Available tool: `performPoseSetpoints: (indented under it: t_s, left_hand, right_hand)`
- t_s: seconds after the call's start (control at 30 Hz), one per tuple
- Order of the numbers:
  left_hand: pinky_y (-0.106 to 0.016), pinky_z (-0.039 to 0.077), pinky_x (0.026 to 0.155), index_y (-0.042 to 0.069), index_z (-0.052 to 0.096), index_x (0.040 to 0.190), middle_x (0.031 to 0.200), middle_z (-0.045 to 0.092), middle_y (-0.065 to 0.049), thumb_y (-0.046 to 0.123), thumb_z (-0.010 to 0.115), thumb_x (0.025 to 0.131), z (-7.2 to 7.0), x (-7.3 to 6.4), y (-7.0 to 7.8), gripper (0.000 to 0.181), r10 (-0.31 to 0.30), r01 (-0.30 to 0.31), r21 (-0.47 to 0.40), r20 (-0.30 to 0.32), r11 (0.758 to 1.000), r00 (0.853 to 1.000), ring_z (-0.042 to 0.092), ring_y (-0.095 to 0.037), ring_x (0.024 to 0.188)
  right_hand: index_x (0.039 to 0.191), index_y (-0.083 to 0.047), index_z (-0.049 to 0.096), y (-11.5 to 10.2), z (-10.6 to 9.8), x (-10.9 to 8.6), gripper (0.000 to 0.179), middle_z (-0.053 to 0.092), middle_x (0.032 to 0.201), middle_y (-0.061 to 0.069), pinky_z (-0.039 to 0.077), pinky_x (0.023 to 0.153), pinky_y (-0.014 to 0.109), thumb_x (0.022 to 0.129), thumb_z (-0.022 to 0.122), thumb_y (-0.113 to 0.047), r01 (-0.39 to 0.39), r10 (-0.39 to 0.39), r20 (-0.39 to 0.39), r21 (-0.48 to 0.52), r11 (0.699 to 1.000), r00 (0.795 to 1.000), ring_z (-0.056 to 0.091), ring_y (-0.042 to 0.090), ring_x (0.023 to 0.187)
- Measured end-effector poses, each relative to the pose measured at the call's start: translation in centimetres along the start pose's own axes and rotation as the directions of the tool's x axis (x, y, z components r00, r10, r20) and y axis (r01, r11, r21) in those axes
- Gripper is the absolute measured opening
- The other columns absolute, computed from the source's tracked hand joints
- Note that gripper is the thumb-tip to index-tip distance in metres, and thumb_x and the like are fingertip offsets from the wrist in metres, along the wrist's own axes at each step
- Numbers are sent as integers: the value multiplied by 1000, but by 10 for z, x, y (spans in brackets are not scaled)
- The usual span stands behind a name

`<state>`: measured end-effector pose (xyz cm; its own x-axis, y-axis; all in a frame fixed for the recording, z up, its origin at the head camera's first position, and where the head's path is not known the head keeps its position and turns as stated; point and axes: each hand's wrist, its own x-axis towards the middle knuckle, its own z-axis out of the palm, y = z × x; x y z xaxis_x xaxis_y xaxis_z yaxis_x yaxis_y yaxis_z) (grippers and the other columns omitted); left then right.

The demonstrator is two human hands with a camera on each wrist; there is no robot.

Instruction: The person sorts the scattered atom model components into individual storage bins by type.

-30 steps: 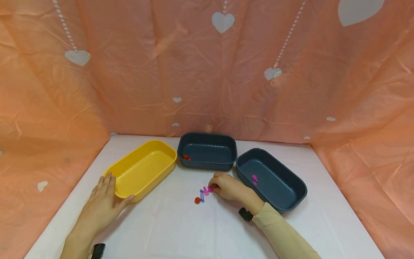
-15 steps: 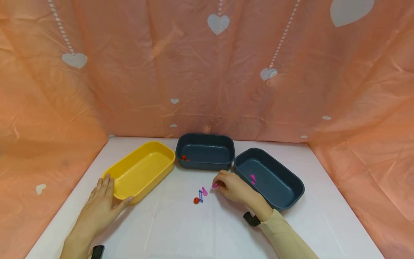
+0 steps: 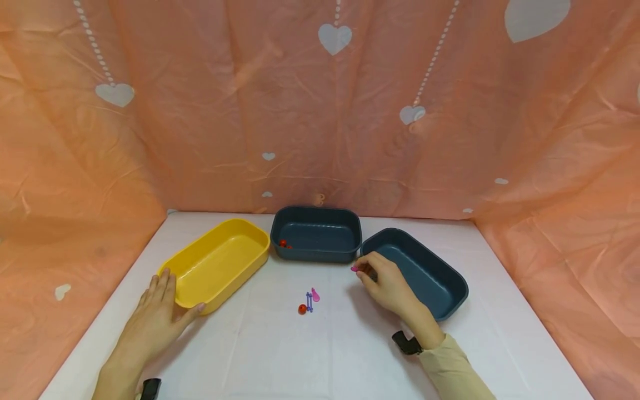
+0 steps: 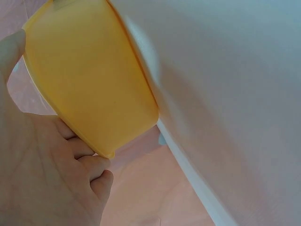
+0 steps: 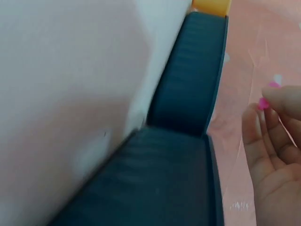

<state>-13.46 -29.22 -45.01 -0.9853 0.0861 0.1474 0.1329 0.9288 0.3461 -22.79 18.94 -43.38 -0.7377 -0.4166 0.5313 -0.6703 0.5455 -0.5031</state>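
My right hand (image 3: 387,283) pinches a small pink piece (image 3: 354,269) between thumb and fingertips, at the left end of the right dark tray (image 3: 440,280). In the right wrist view the pink piece (image 5: 264,103) shows at the fingertips, above the rim's level. My left hand (image 3: 152,316) lies with straight fingers on the near-left end of the yellow tray (image 3: 225,266), its thumb on the near side. On the table lie another pink pin-shaped piece (image 3: 315,295), a pair of thin purple sticks (image 3: 309,301) and a round red bead (image 3: 302,309).
A second dark tray (image 3: 320,254) stands at the back middle with small red beads (image 3: 283,243) in its left corner. The three trays form an arc on the white table (image 3: 280,355). Orange cloth (image 3: 300,111) with hearts hangs behind and along both sides.
My right hand has lifted a pink piece off the table and carried it right and back toward the right dark tray, now covering the pink pieces inside. My left hand stays on the yellow tray.
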Motion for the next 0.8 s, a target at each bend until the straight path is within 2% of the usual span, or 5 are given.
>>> performPoseSetpoints:
  t_s: [0.2, 0.43, 0.8]
  left_hand:
    - [-65, 0, 126, -24, 11, 154, 164, 2, -42, 58, 58, 102, 1, -1, -1, 107, -1, 1, 1, -2, 1000, 1000, 2, -59, 152]
    - [-64, 0, 126, -24, 11, 154, 164, 2, -42, 58, 58, 101, 1, 0, -1, 108, -2, 2, 1, -4, 1000, 1000, 2, -59, 152]
    - [-62, -1, 126, -25, 12, 153, 163, 3, -42, 57, 58, 102, 0, 0, 0, 107, 7, -7, 4, -12, 1000, 1000, 2, -59, 152]
  right_hand:
    - [101, -6, 71, 10, -14, -7, 20, 68, 94, 1, 60, 70, 26, 88, 78, 7, -37, 36, -110, -10, 999, 993, 67, 14, 82]
    - [103, -4, 72, 24, -30, -17, 22, 69, 96, 2, 60, 72, 23, 87, 76, 11, -68, 65, -144, -16, 998, 987, 68, 16, 83]
    - [107, -2, 74, 39, -53, -33, 20, 70, 98, 4, 58, 71, 23, 90, 74, 9, -185, 160, -167, -149, 971, 973, 66, 18, 83]
